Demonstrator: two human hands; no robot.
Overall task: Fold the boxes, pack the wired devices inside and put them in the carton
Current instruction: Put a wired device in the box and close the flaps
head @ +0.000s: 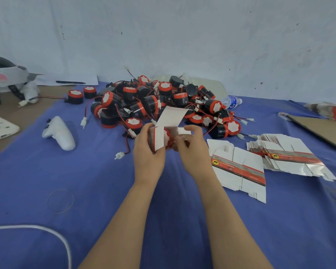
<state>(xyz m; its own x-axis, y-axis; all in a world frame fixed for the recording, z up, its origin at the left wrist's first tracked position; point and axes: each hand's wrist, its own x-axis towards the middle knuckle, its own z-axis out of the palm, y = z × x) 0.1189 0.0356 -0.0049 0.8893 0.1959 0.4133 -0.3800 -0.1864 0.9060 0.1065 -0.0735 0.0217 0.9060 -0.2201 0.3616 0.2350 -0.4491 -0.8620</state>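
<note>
One head-worn camera looks forward and down across the counter (pixel 85 191). It sits close above the left hand (pixel 148 152) and right hand (pixel 194 152).

The blue cloth-covered bench (pixel 114 191) holds a big pile of round black-and-red wired devices (pixel 149 101), flat white-and-red paper boxes (pixel 242 171), a white plastic controller (pixel 59 133) and a clear water bottle (pixel 231 101).

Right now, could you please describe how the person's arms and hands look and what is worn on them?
The left hand and right hand are bare: no gloves, rings or watch show. The left forearm and right forearm are uncovered, with no sleeve in view down to the picture's lower edge.
</note>
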